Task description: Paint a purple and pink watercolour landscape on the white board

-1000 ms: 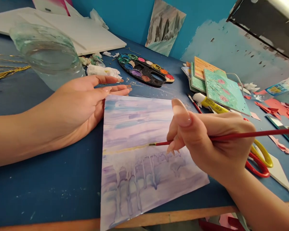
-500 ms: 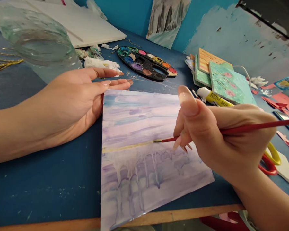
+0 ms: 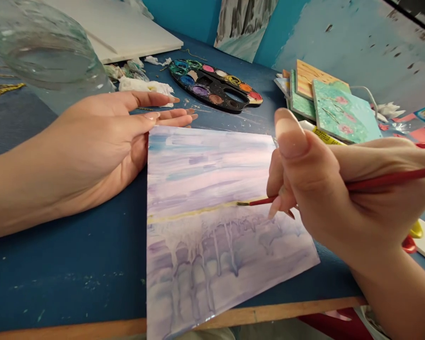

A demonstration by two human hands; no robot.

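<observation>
In the head view, my right hand (image 3: 340, 193) is closed around a red-handled paintbrush (image 3: 262, 201). The brush's dark tip touches a sheet of paper (image 3: 205, 182) painted in pale purple, pink and blue streaks. From the sheet's left edge a thin yellow line (image 3: 191, 213) runs to the bristles and on toward my fingers. Below it are whitish drips. My left hand (image 3: 106, 127) lies at the sheet's upper left corner, fingers stretched out and touching its edge; part of the lower fingers is hidden. The sheet's lower left corner hangs over the table's front edge.
A black paint palette (image 3: 230, 105) sits behind the sheet, with crumpled tissue (image 3: 147, 87) beside it. At the left stands a large glass jar (image 3: 53, 52). Small painted panels (image 3: 343, 108) and a yellow tube (image 3: 327, 137) are at the right. The table's wooden edge (image 3: 269, 312) runs in front.
The brush tip and my right hand have moved a little to the right, and the yellow line reaches farther right. My left hand stays at the corner. The view has shifted slightly.
</observation>
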